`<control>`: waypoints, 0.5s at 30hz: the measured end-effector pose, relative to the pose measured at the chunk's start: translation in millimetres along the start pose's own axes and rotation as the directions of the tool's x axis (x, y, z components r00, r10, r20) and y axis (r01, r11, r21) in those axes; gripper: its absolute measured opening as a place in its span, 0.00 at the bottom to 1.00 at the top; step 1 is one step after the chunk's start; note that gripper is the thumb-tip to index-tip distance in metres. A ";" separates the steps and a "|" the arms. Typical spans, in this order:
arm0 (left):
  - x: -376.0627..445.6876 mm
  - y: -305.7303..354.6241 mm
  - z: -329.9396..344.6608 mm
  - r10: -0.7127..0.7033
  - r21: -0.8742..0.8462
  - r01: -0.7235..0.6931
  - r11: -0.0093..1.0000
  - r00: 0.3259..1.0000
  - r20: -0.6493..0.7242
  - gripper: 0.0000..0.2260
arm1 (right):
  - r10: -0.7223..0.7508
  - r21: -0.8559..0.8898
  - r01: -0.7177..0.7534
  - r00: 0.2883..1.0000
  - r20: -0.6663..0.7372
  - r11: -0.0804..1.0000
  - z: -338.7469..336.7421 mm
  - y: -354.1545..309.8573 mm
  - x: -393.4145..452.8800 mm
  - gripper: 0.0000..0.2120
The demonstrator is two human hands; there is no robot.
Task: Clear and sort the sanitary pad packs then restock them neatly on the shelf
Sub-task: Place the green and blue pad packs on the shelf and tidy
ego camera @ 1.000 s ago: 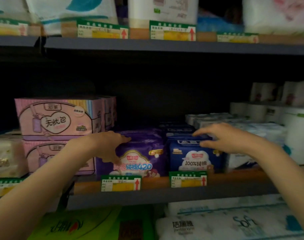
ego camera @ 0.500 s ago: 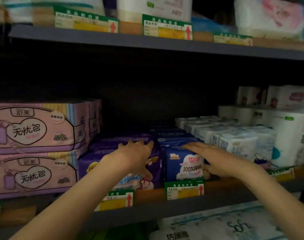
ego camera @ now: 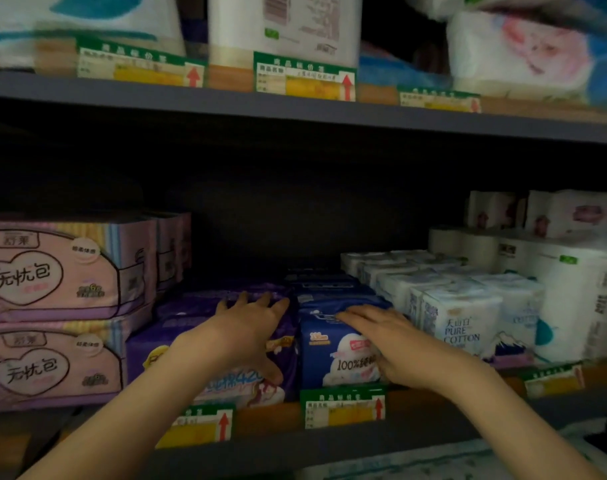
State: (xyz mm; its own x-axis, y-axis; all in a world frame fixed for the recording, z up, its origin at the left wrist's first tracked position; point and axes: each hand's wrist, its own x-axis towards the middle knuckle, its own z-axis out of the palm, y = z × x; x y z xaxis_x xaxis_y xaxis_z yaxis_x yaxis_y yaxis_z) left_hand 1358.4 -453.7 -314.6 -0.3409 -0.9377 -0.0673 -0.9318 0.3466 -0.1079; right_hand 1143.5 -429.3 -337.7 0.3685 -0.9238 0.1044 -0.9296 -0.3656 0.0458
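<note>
Now both hands are on the front packs of the middle shelf [ego camera: 260,415], side by side. The left hand [ego camera: 250,332] lies over the purple sanitary pad pack [ego camera: 212,313] at the shelf's front edge: its fingers reach over the pack's top edge and curl slightly there, while the thumb comes down across the printed front, so the hand grips the pack from the top and face. The right hand [ego camera: 388,344] rests on the blue sanitary pad pack [ego camera: 333,355] just beside it, fingers laid fairly straight and close together along the top front corner, the thumb low against the front near the "100%" print; whether the thumb truly pinches the pack I cannot tell.

The two packs touch each other, purple on the left and blue on the right, and each heads a row of like packs running back into the dark of the shelf. Left of the purple row stand two stacked pink boxed packs [ego camera: 59,271], with more behind them. Right of the blue row sit white "PURE COTTON" packs [ego camera: 464,327], and beyond those, white paper rolls [ego camera: 572,289]. Green and yellow price tags [ego camera: 343,407] hang on the shelf lip below the packs. The upper shelf [ego camera: 295,112] carries blurred tissue packs and more price tags.
</note>
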 end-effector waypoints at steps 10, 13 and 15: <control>-11.8 65.4 21.6 0.147 0.087 -0.121 0.989 0.884 -0.445 0.30 | -0.043 0.000 0.043 0.999 0.009 0.999 -8.3 -2.9 -5.6 0.41; -17.4 66.5 26.4 0.127 0.025 -0.135 0.991 0.838 -0.530 0.23 | -0.076 0.074 0.083 0.993 -0.093 0.994 -6.6 3.8 -18.5 0.35; -23.8 63.0 23.2 0.128 -0.016 -0.158 0.987 0.851 -0.509 0.23 | 0.000 0.196 0.019 0.996 -0.094 0.980 -7.0 12.0 -23.9 0.38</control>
State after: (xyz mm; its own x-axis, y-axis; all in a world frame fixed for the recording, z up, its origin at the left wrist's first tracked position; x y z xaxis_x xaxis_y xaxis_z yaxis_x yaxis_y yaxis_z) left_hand 1310.8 -408.9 -342.8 -0.4728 -0.7671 0.4336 -0.8682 0.4896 -0.0805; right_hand 1123.6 -410.8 -332.7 0.3677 -0.9087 0.1977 -0.9053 -0.3984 -0.1475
